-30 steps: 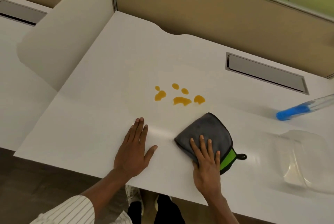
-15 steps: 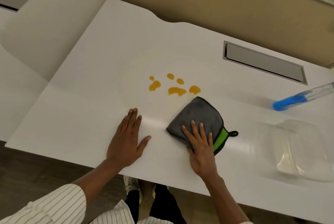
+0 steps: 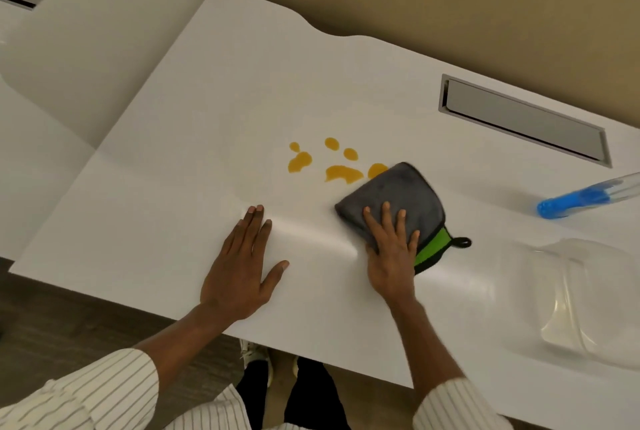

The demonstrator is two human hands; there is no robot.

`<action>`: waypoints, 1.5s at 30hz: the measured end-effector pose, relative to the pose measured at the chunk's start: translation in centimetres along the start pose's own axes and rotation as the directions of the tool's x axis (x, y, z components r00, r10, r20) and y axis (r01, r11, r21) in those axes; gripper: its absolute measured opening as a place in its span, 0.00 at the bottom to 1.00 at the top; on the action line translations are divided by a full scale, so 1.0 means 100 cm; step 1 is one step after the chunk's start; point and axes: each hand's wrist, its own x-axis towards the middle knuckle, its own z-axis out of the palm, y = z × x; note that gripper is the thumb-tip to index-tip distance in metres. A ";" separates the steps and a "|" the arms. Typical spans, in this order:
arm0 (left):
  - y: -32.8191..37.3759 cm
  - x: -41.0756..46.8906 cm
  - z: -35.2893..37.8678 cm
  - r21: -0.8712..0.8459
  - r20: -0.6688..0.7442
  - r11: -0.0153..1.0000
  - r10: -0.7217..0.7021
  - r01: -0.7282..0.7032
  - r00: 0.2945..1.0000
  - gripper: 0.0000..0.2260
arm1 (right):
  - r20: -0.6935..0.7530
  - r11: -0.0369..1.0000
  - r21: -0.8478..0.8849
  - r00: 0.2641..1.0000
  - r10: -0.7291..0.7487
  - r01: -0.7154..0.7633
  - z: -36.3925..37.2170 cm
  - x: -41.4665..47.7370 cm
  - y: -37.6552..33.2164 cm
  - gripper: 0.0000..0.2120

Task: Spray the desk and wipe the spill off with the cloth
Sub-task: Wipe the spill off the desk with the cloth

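We are pressing the cloth (image 3: 394, 201) flat-palmed with our right hand (image 3: 391, 249), seemingly touching the spill (image 3: 343, 173); left hand (image 3: 239, 270) is lying open on the desk (image 3: 173, 169).

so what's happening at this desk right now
A person is wiping an orange spill off a white desk. The right hand presses a grey cloth flat, its edge just reaching the nearest blob. The left hand rests flat on the desk. A spray bottle lies to the right.

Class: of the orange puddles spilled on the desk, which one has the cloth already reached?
The rightmost puddle: the grey cloth overlaps its right edge, while the other puddles lie bare to its left.
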 end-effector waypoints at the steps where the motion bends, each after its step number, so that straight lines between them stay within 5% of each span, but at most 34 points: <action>1: 0.000 0.000 0.000 -0.002 -0.006 1.000 0.001 -0.001 1.000 0.38 | -0.001 0.999 -0.012 0.999 -0.033 0.033 0.003 -0.019 -0.004 0.40; 6: 0.000 0.001 0.002 -0.015 -0.017 1.000 0.006 -0.006 1.000 0.38 | -0.021 0.998 -0.030 0.998 -0.061 0.061 0.006 -0.071 0.006 0.44; 14: 0.000 0.001 0.000 -0.010 0.009 1.000 -0.001 0.001 1.000 0.38 | -0.044 0.996 -0.026 0.995 0.087 -0.088 -0.004 0.054 0.015 0.34; 22: -0.002 0.000 0.003 -0.017 -0.020 1.000 0.001 -0.002 1.000 0.38 | 0.028 0.992 -0.046 0.993 -0.117 0.118 0.005 -0.014 -0.002 0.40; 32: 0.002 0.001 0.000 0.019 0.001 1.000 0.000 0.000 1.000 0.38 | 0.013 0.999 -0.040 1.000 -0.001 0.002 -0.006 0.076 0.004 0.34; 45: 0.002 0.000 0.000 0.002 -0.025 1.000 -0.008 0.008 1.000 0.38 | 0.001 0.976 -0.047 0.977 -0.212 0.212 0.008 -0.004 -0.001 0.42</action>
